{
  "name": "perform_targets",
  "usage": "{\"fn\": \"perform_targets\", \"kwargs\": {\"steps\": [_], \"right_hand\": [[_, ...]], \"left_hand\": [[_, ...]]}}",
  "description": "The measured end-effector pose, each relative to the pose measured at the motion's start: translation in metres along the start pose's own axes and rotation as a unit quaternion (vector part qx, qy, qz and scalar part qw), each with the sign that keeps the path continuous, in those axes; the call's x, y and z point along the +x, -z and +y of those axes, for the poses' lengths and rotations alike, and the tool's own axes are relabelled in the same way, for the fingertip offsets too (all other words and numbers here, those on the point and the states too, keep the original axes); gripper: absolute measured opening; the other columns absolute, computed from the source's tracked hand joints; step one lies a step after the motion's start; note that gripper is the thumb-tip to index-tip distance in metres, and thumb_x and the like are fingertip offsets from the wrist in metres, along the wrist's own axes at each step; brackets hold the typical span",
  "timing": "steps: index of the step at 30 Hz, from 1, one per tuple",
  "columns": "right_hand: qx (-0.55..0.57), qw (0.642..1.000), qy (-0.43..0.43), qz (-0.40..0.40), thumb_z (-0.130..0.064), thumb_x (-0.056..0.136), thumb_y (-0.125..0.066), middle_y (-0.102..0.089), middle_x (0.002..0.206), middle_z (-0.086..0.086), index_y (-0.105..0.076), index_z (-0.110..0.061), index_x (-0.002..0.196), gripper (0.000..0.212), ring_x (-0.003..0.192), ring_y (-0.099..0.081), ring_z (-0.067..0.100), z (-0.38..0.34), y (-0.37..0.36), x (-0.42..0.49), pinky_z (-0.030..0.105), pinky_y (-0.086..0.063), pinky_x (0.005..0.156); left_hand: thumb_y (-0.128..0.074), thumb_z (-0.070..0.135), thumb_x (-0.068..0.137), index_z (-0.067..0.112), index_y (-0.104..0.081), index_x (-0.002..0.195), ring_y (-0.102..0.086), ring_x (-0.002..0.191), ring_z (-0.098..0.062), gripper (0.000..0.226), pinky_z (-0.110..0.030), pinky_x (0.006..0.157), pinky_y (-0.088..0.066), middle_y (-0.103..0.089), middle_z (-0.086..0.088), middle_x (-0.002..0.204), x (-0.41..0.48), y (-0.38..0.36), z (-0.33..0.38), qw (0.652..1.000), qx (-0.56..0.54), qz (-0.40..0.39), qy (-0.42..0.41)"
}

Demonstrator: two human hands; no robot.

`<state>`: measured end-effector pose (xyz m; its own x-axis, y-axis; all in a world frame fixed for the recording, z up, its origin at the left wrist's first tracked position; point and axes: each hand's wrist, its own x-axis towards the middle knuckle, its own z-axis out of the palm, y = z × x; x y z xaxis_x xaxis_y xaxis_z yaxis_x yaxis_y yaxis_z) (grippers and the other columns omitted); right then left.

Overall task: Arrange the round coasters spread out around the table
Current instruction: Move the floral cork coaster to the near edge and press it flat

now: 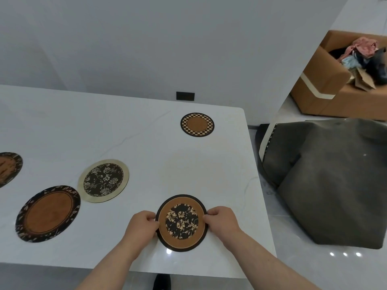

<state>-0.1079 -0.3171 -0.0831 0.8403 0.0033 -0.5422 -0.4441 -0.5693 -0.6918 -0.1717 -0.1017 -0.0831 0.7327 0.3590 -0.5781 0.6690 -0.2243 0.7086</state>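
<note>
Both hands, left (140, 225) and right (222, 220), pinching the flower coaster (181, 222) at opposite rims, low over the worktop (134, 130) near its front edge. Left of this coaster, 3 more; beyond it, 1 checkered coaster (197, 124). Probably partly done.

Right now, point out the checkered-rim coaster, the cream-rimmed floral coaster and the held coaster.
Round checkered-rim cork coaster (197, 124): head view, plain centre.
Cream-rimmed dark floral coaster (103, 180): head view, floral centre.
Held brown coaster with floral centre (181, 221): head view, floral centre.
</note>
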Motion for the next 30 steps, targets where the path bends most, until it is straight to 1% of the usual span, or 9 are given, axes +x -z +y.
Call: {"fn": "perform_targets", "kwargs": {"steps": [1,3,8,14,17,20,25,27,30], "right_hand": [[0.006,1.000,-0.001,0.004,-0.009,0.075,-0.067,-0.058,0.059,-0.002,-0.062,-0.016,0.057,0.021,0.053,-0.051,0.014,0.000,0.000,0.000,0.023,-0.040,0.052],[0.016,1.000,-0.002,0.013,-0.010,0.077,-0.068,-0.067,0.065,-0.001,-0.070,-0.016,0.062,0.016,0.058,-0.058,0.012,0.002,0.001,0.000,0.023,-0.046,0.054],[0.015,1.000,0.009,0.013,-0.011,0.076,-0.067,-0.060,0.053,0.001,-0.069,-0.005,0.058,0.018,0.050,-0.052,0.013,0.005,0.007,-0.002,0.026,-0.047,0.054],[0.058,0.998,0.005,0.011,-0.006,0.076,-0.063,-0.054,0.046,0.003,-0.059,-0.016,0.041,0.037,0.044,-0.049,0.017,-0.002,0.022,0.001,0.028,-0.047,0.051],[0.093,0.996,-0.006,0.014,-0.001,0.073,-0.064,-0.053,0.046,0.005,-0.060,-0.015,0.045,0.031,0.046,-0.048,0.020,-0.010,0.029,0.011,0.031,-0.047,0.054],[0.101,0.995,-0.005,0.018,0.001,0.073,-0.063,-0.051,0.048,0.008,-0.059,-0.011,0.049,0.026,0.047,-0.047,0.022,-0.018,0.032,0.023,0.033,-0.047,0.055],[0.086,0.996,-0.008,0.036,0.000,0.071,-0.060,-0.039,0.039,0.000,-0.042,-0.018,0.033,0.045,0.045,-0.042,0.021,-0.021,0.033,0.043,0.029,-0.038,0.051],[0.073,0.997,-0.014,0.037,-0.002,0.071,-0.061,-0.044,0.040,0.001,-0.047,-0.017,0.035,0.041,0.045,-0.042,0.020,-0.020,0.033,0.049,0.027,-0.039,0.050],[0.047,0.998,-0.020,0.034,-0.006,0.070,-0.062,-0.052,0.047,0.008,-0.060,-0.014,0.046,0.025,0.046,-0.044,0.020,-0.017,0.030,0.053,0.026,-0.042,0.051]], "left_hand": [[-0.058,-0.004,0.081,0.009,-0.069,0.079,-0.063,0.061,-0.022,0.017,-0.033,0.058,-0.054,-0.069,-0.016,0.075,0.001,0.001,0.000,1.000,-0.018,0.002,0.008],[-0.058,-0.006,0.080,0.006,-0.069,0.077,-0.062,0.057,-0.022,0.017,-0.033,0.054,-0.053,-0.069,-0.016,0.072,0.003,0.001,-0.001,1.000,-0.022,0.007,0.005],[-0.059,-0.003,0.081,0.010,-0.068,0.073,-0.065,0.065,-0.026,0.017,-0.037,0.059,-0.057,-0.068,-0.011,0.071,0.004,-0.002,0.002,0.999,0.000,0.026,-0.026],[-0.061,-0.004,0.081,0.011,-0.070,0.073,-0.068,0.066,-0.030,0.019,-0.042,0.060,-0.060,-0.070,-0.011,0.068,0.012,-0.004,0.017,0.998,-0.023,0.036,-0.048],[-0.060,-0.004,0.081,0.009,-0.070,0.075,-0.069,0.068,-0.032,0.017,-0.045,0.063,-0.061,-0.070,-0.013,0.071,0.020,-0.004,0.030,0.998,-0.029,0.025,-0.052],[-0.060,-0.004,0.082,0.009,-0.070,0.075,-0.069,0.067,-0.029,0.018,-0.040,0.060,-0.060,-0.071,-0.012,0.071,0.033,-0.005,0.040,0.998,-0.034,0.021,-0.057],[-0.061,-0.005,0.082,0.009,-0.070,0.075,-0.068,0.061,-0.023,0.018,-0.032,0.055,-0.058,-0.071,-0.011,0.069,0.053,-0.007,0.049,0.998,-0.025,0.019,-0.062],[-0.062,-0.005,0.081,0.009,-0.070,0.075,-0.069,0.062,-0.025,0.018,-0.033,0.055,-0.059,-0.071,-0.011,0.069,0.060,-0.008,0.049,0.998,-0.020,0.019,-0.062],[-0.062,-0.006,0.081,0.008,-0.070,0.076,-0.070,0.065,-0.027,0.017,-0.034,0.057,-0.060,-0.071,-0.012,0.071,0.066,-0.010,0.046,0.998,-0.012,0.016,-0.058]]}}
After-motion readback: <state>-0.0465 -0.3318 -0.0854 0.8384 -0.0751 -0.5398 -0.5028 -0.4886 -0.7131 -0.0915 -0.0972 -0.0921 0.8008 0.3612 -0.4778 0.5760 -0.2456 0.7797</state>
